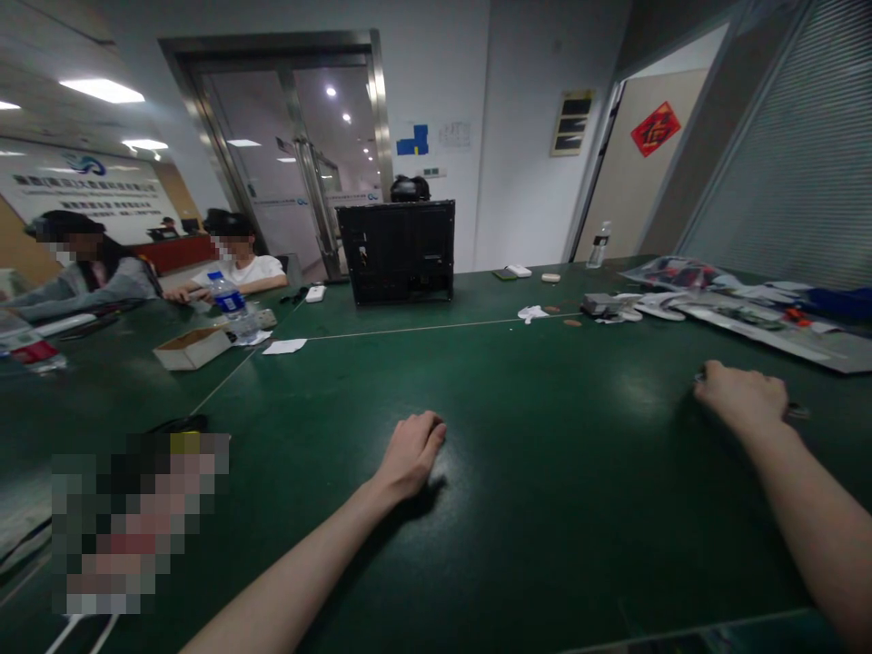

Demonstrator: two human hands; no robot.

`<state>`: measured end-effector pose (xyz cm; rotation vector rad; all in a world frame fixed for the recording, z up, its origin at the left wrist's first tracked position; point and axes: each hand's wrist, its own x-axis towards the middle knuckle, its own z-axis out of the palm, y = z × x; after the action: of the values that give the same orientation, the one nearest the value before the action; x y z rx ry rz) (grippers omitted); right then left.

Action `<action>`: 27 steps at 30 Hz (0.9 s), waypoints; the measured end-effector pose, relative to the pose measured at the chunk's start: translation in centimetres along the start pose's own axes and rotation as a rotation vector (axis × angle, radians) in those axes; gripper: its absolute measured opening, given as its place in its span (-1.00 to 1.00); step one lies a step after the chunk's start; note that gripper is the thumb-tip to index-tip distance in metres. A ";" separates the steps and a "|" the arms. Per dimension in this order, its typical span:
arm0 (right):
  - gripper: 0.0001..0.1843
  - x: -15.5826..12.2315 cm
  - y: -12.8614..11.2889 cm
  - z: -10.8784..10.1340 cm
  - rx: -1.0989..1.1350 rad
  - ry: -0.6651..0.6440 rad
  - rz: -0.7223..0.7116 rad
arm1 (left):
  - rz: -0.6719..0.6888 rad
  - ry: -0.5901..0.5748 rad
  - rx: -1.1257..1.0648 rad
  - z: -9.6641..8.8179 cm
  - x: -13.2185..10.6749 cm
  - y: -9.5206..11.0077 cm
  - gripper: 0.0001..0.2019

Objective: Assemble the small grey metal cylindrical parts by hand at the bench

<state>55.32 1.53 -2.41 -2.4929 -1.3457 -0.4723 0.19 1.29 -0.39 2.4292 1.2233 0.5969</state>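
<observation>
Since both forearms lie flat on the green table mat [545, 490], the hands look parked rather than working. Centre frame, left hand [412, 450]: fingers curled into a loose fist, resting on the mat, nothing visible inside. Right of centre, right hand [739, 395]: closed over a small dark item [797, 413], thin end poking out on its right side, can't tell what it is. Mat is smooth, with a faint sheen under the ceiling lights. Further up: black boxy case [397, 252] upright mid-frame, open cardboard box [192, 348] and clear plastic bottle [228, 304] at left, flat grey panels [783, 331] at right edge.
</observation>
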 end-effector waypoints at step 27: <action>-0.65 -19.9 -24.5 -10.4 0.679 -0.225 -1.323 | -0.010 -0.055 -0.093 -1.7 -0.5 1.1 -0.68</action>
<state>22.76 -4.42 0.93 -0.8982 -2.5472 0.0868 -0.18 0.51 1.47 2.3453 1.1595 0.5678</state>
